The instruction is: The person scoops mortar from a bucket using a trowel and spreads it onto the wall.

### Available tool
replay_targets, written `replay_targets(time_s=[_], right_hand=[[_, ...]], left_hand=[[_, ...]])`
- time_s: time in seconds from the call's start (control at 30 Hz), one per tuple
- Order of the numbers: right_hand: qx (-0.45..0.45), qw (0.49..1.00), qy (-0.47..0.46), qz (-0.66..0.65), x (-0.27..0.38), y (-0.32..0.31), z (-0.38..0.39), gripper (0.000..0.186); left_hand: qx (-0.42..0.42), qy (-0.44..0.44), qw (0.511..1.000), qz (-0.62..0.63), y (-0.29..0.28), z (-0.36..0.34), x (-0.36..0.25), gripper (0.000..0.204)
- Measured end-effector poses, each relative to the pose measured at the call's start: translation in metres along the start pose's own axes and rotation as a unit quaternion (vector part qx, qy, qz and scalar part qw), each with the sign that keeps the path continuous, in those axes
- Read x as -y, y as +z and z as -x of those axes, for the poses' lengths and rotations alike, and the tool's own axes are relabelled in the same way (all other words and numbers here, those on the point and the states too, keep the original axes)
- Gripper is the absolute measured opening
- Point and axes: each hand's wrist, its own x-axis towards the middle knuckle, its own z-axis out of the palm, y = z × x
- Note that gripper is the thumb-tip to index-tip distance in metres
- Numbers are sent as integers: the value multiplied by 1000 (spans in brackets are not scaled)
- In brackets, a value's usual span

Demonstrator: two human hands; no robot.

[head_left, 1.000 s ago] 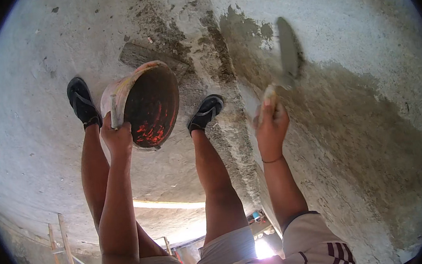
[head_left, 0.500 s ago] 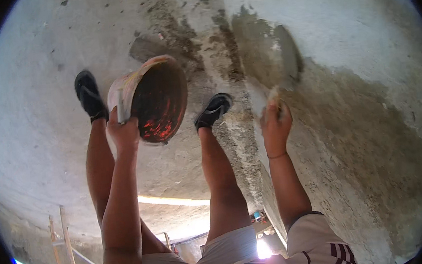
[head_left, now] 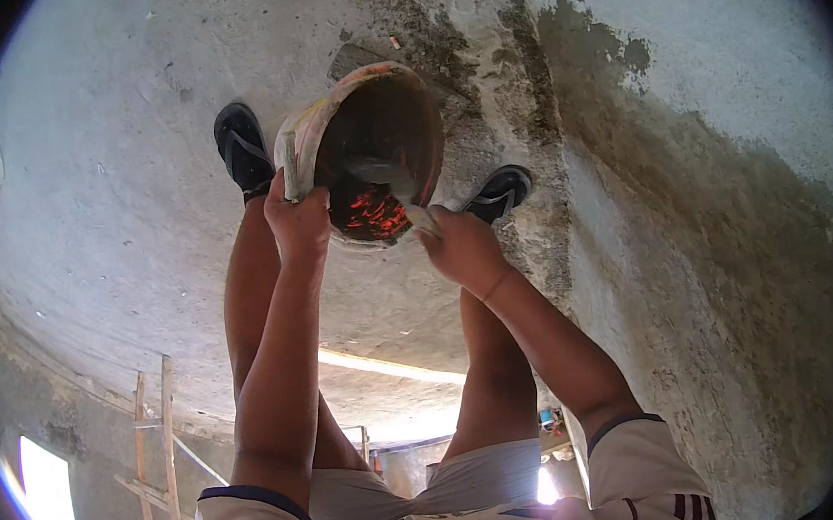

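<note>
A bucket (head_left: pixel 426 91) with a pale, stained outside and a dark inside showing red patches is tilted with its mouth toward my right. My left hand (head_left: pixel 299 216) is closed on its side by the rim, at a light upright grip. In my right hand (head_left: pixel 470 245) is the pale handle of a trowel (head_left: pixel 379 171), the fingers wrapped round it. The trowel's grey blade reaches inside the bucket and is slightly blurred. What lies at the bucket's bottom is too dark to make out.
To the right rises a rough wall (head_left: pixel 764 41) with a broad damp brown band (head_left: pixel 687 177). My sandalled feet (head_left: pixel 243 146) stand apart on the grey concrete floor (head_left: pixel 127 236). Behind the bucket lies a grey block (head_left: pixel 349 60). A wooden ladder (head_left: pixel 169 450) leans at lower left.
My right hand has brought the trowel from the wall, leftward into the bucket. The bucket and my left hand sit further right in view as the whole view has shifted.
</note>
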Motion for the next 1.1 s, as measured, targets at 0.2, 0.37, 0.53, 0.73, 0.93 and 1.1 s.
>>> replay_targets(time_s=[0.2, 0.37, 0.53, 0.73, 0.93, 1.1], right_hand=[[43, 997, -52, 32, 33, 2, -5, 36], [25, 999, 5, 22, 20, -4, 9, 35], [-55, 997, 61, -8, 8, -26, 17, 37], [-148, 979, 47, -133, 32, -66, 82, 39], [-182, 975, -12, -129, 82, -126, 207, 37], [-150, 987, -23, -44, 152, -186, 293, 36]], left_hand=[[-18, 13, 997, 80, -8, -4, -3, 30], [-15, 21, 999, 19, -5, -3, -7, 31], [9, 24, 998, 65, -8, -4, -21, 32], [-6, 114, 991, -73, -44, 38, -87, 39], [-68, 473, 862, -170, -110, 146, -229, 23], [-26, 486, 852, -195, -187, 206, -316, 16]])
